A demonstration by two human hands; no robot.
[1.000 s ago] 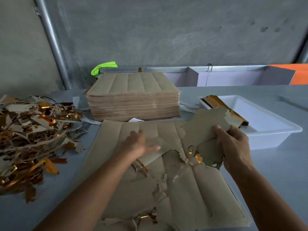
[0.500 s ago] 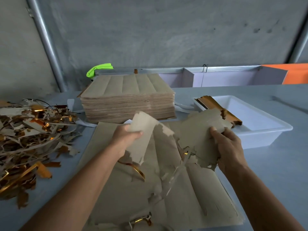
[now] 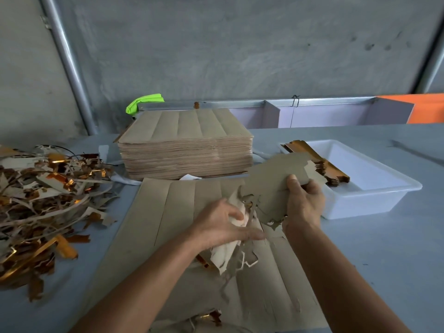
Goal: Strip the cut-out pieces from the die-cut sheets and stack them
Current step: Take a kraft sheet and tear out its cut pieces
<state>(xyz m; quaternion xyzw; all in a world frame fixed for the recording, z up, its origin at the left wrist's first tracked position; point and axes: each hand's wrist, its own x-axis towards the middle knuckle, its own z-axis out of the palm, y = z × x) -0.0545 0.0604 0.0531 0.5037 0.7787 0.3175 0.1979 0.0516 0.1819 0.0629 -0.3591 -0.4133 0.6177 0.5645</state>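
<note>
A person's two bare forearms reach in from six o'clock over a blue-grey tabletop (image 3: 384,236). The right hand (image 3: 304,203) grips a ragged-edged brown card piece (image 3: 271,186) at centre right, thumb on top and fingers curled beneath, holding it above the work sheet. The left hand (image 3: 221,224), just at its nine o'clock, closes its fingers around a crumpled pale scrap (image 3: 230,251) with torn strips hanging from it. Under both hands lies a flat die-cut sheet (image 3: 168,212) scored in long parallel panels, its middle torn and littered with trimmings. At twelve o'clock from it stands a tall, neat stack of sheets (image 3: 187,150). A white plastic tray (image 3: 374,195) sits at two o'clock, holding a small pile of gold-faced cut-outs (image 3: 322,162) at its near left corner. At nine o'clock sprawls a heap of brown and gold waste strips (image 3: 40,200). A lime-green object (image 3: 141,103) lies behind the stack, against a grey wall (image 3: 240,44).
</note>
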